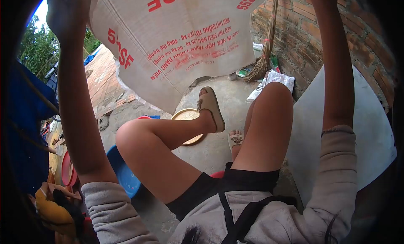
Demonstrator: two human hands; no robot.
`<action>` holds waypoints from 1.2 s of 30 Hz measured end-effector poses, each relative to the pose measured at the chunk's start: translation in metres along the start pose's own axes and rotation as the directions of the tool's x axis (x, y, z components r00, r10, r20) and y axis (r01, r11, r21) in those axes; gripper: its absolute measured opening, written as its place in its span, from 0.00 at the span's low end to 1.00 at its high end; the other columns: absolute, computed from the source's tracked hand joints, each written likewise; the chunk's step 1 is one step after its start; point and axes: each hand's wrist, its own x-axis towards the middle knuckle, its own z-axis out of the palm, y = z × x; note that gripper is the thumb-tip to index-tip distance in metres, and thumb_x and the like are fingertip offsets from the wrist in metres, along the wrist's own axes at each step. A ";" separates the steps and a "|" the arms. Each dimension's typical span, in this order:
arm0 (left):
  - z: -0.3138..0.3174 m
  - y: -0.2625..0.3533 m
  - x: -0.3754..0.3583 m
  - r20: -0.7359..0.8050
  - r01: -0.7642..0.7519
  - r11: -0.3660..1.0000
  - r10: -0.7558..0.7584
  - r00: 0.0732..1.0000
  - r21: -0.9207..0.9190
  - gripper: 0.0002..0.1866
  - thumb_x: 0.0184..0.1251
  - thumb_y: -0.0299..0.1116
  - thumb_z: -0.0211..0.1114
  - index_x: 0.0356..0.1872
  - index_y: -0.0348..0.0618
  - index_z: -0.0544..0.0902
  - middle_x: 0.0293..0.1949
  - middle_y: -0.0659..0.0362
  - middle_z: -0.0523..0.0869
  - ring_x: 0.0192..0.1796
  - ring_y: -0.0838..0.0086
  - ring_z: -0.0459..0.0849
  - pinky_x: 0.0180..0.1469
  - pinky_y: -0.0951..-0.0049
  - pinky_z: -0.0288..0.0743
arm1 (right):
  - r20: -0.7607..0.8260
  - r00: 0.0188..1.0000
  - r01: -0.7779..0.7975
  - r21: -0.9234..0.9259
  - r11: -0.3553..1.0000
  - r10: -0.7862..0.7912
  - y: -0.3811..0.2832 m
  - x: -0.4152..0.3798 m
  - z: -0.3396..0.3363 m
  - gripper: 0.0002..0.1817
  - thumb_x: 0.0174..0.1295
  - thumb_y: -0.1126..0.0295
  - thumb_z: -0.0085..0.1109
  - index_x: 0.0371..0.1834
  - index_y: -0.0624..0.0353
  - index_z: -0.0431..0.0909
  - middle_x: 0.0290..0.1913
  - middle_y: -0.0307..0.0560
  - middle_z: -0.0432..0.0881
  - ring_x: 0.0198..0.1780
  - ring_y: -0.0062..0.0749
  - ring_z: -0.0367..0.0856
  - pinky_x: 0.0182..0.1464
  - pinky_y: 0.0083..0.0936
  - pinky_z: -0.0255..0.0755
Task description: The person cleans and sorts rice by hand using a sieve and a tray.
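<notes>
I am seated with both arms raised, holding a large white woven sack (pixel 181 42) with red print up in front of me. My left hand (pixel 67 12) is closed on the sack's upper left edge near the top corner of the view. My right forearm (pixel 334 63) rises to the top edge of the view, where the hand is cut off, so its hold on the sack is hidden. The sack hangs over my bare knees. Below its lower tip, a round tray of pale grain (pixel 188 115) lies on the concrete by my sandalled foot (pixel 211 107).
A blue basin (pixel 122 172) and a red basin (pixel 67 168) sit at my left. Another person in yellow (pixel 50 210) crouches at lower left. A broom (pixel 265 54) leans on the brick wall (pixel 311 29). A white round board (pixel 370 130) stands at right.
</notes>
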 end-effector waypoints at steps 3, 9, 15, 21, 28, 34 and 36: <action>-0.050 0.006 -0.031 0.277 -0.128 0.982 0.162 0.947 -0.138 0.22 0.61 0.22 0.51 0.58 0.44 0.71 0.45 0.49 0.81 0.45 0.57 0.81 0.49 0.65 0.73 | -0.101 0.971 -0.227 -0.087 0.970 0.218 -0.040 -0.054 -0.081 0.18 0.71 0.64 0.38 0.58 0.61 0.63 0.52 0.52 0.73 0.54 0.35 0.75 0.56 0.34 0.71; -0.111 0.073 -0.147 0.790 0.026 0.934 0.287 0.542 -0.357 0.30 0.51 0.24 0.62 0.59 0.59 0.73 0.24 0.65 0.80 0.28 0.77 0.79 0.27 0.73 0.74 | -0.615 0.490 -0.828 -0.108 0.551 0.617 -0.124 -0.230 -0.122 0.20 0.68 0.61 0.46 0.57 0.62 0.66 0.54 0.46 0.75 0.53 0.33 0.75 0.55 0.30 0.69; -0.152 0.124 -0.250 0.905 0.375 0.831 0.321 0.279 -0.411 0.31 0.43 0.24 0.65 0.56 0.52 0.75 0.26 0.63 0.80 0.27 0.71 0.78 0.26 0.72 0.71 | -0.808 -0.034 -0.969 0.172 0.180 0.589 -0.161 -0.320 -0.183 0.19 0.64 0.65 0.51 0.55 0.63 0.68 0.51 0.50 0.77 0.51 0.40 0.76 0.54 0.36 0.70; -0.174 0.139 -0.301 0.957 0.642 0.720 0.279 0.081 -0.265 0.28 0.41 0.23 0.66 0.50 0.49 0.75 0.32 0.59 0.78 0.38 0.64 0.79 0.36 0.67 0.74 | -0.701 -0.140 -0.953 0.286 0.096 0.699 -0.164 -0.298 -0.229 0.20 0.61 0.67 0.52 0.55 0.63 0.68 0.51 0.50 0.77 0.51 0.42 0.77 0.55 0.38 0.70; -0.186 0.154 -0.330 0.927 0.897 0.434 0.301 -0.225 0.077 0.27 0.42 0.16 0.61 0.48 0.46 0.69 0.46 0.46 0.77 0.55 0.52 0.73 0.50 0.60 0.69 | -0.689 0.014 -0.994 0.071 0.087 0.724 -0.149 -0.229 -0.190 0.20 0.62 0.67 0.52 0.55 0.66 0.68 0.54 0.50 0.77 0.54 0.39 0.76 0.58 0.36 0.69; -0.192 0.142 -0.322 0.928 0.862 0.443 0.147 -0.342 0.247 0.32 0.41 0.12 0.55 0.54 0.46 0.69 0.44 0.46 0.77 0.51 0.51 0.72 0.51 0.61 0.67 | -0.698 -0.022 -0.989 0.120 0.086 0.715 -0.156 -0.260 -0.199 0.19 0.61 0.70 0.54 0.54 0.67 0.70 0.53 0.50 0.76 0.55 0.36 0.74 0.59 0.32 0.65; -0.191 0.136 -0.328 0.997 0.832 0.548 -0.059 -0.059 0.082 0.34 0.42 0.10 0.53 0.56 0.50 0.73 0.39 0.53 0.77 0.43 0.57 0.73 0.47 0.62 0.68 | -0.696 -0.074 -0.986 0.158 0.052 0.714 -0.150 -0.287 -0.195 0.19 0.61 0.70 0.53 0.54 0.67 0.69 0.54 0.50 0.76 0.55 0.36 0.74 0.59 0.32 0.65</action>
